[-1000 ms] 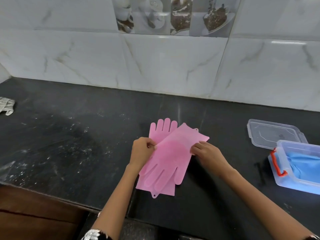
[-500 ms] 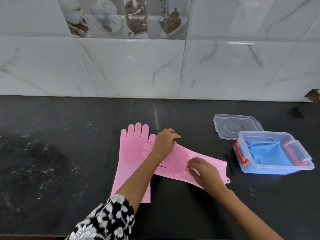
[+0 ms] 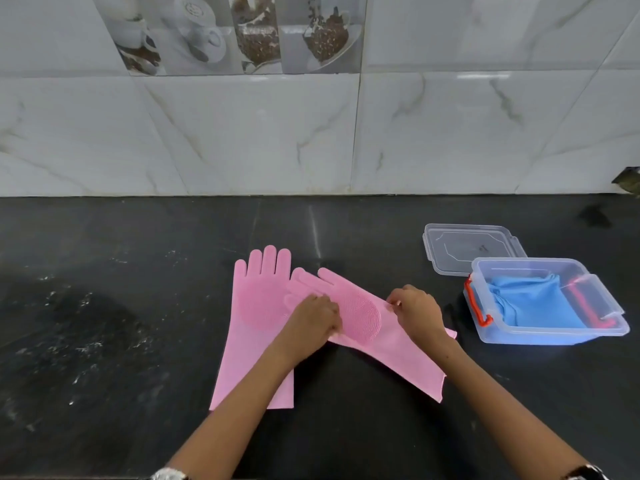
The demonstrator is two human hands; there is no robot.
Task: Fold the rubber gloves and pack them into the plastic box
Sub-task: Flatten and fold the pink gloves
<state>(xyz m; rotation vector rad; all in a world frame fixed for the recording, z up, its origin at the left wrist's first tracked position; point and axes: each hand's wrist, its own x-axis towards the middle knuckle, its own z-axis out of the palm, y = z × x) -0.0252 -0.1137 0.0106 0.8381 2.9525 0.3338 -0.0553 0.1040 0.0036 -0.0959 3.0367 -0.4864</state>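
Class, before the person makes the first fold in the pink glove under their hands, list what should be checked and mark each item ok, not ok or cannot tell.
1. Angled pink glove lies flat on the counter: ok.
2. Left hand and right hand both rest on it: ok.
3. Glove clear of the other pink glove: not ok, their finger ends overlap.
4. Plastic box open, lid set behind it: ok.
5. Room left in the box: cannot tell, blue gloves already fill much of it.

Two pink rubber gloves, one (image 3: 254, 317) lying straight and one (image 3: 374, 327) slanted across it. One open plastic box (image 3: 550, 336) holding one blue glove bundle (image 3: 535, 301). One loose clear lid (image 3: 467, 247). Two bare hands, left hand (image 3: 313, 323) and right hand (image 3: 417, 310).
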